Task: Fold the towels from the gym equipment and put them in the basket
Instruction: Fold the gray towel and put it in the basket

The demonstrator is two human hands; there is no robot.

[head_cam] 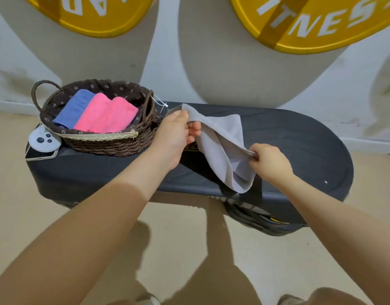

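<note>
Grey microfibre towel (220, 148) hangs between two pinches above the dark padded gym bench (299, 137). The left hand (174, 133) holds one top edge between thumb and curled fingers; the right hand (270, 160), lower and nearer the person, pinches another edge, and the cloth sags below both grips in a loose pouch. To fold it well, I would draw the two grips apart until the edge between them runs taut, match corners, then lay it flat on the bench beneath the hands — creasing in the air leaves it lopsided. Just beyond the left grip sits the lined wicker basket (110, 146), holding a blue folded towel (76, 107) and two pink folded towels (107, 116) — room remains on its near side, I judge.
</note>
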